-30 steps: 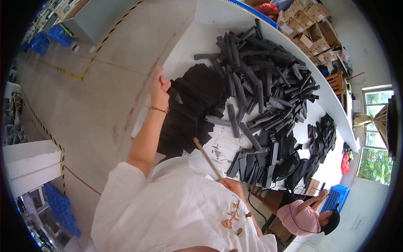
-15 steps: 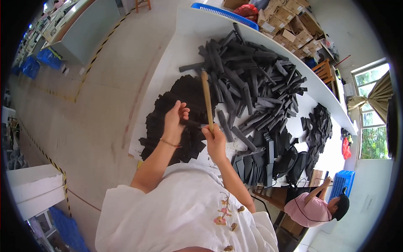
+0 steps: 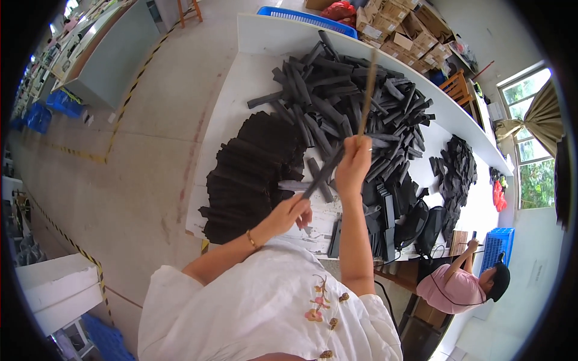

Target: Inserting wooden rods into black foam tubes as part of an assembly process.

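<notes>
I've got the left hand (image 3: 288, 218) pinching the near end of the black strip (image 3: 323, 174), the right hand (image 3: 354, 165) clamped round the stick (image 3: 368, 93) by its far end, seemingly keeping it straight above the counter (image 3: 232, 102).

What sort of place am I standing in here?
Likely a factory workshop: a white worktable heaped with long black pieces, piled cardboard boxes and yellow-and-black floor tape suggest it.
</notes>
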Available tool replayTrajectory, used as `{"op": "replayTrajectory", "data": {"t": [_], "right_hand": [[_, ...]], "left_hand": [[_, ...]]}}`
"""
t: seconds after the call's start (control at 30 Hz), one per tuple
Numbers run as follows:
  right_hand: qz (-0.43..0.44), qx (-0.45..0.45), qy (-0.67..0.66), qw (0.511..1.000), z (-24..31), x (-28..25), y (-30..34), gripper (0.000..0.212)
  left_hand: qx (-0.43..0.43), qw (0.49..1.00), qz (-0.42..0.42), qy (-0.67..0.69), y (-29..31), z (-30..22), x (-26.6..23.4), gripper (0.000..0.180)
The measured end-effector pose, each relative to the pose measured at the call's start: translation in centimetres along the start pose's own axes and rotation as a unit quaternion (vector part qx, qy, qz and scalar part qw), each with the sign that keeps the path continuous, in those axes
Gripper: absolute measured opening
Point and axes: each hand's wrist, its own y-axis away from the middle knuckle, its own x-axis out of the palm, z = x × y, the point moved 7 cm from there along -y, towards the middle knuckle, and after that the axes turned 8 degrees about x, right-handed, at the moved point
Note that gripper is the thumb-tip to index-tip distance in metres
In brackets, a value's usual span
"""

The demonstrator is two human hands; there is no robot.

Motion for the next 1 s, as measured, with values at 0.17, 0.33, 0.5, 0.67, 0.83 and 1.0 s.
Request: {"op": "replayTrajectory", "data": {"t": [0.17,0.33,0.5,0.67,0.83,1.0], "right_hand": [[0.115,0.263,-0.097,0.953,-3.5,0.2,-3.0,0.022],[0.291,0.203,-0.082,0.931,0.2,2.9,1.8,0.021],[0.237,0.217,-0.224,0.92,1.2,3.9,5.3,0.017],[0.261,0.355,-0.277,0.854,-2.6,4.3,9.8,0.015],[0.298,0.346,-0.261,0.851,-2.1,5.9,9.9,0.017],[0.165,0.273,-0.11,0.942,-8.5,1.9,4.9,0.016]], "left_hand": [[-0.05,0.984,0.107,-0.13,4.3,3.9,-0.8,0.025],[0.227,0.946,-0.23,-0.002,-1.2,-9.0,-5.8,0.013],[0.134,0.976,-0.141,0.094,-4.0,-6.2,-5.9,0.013],[0.115,0.95,-0.178,0.23,-4.0,-4.1,-5.9,0.008],[0.071,0.878,-0.229,0.415,-5.4,-1.1,-7.0,0.011],[0.256,0.854,-0.408,0.199,-2.0,-7.5,-17.6,0.02]]}}
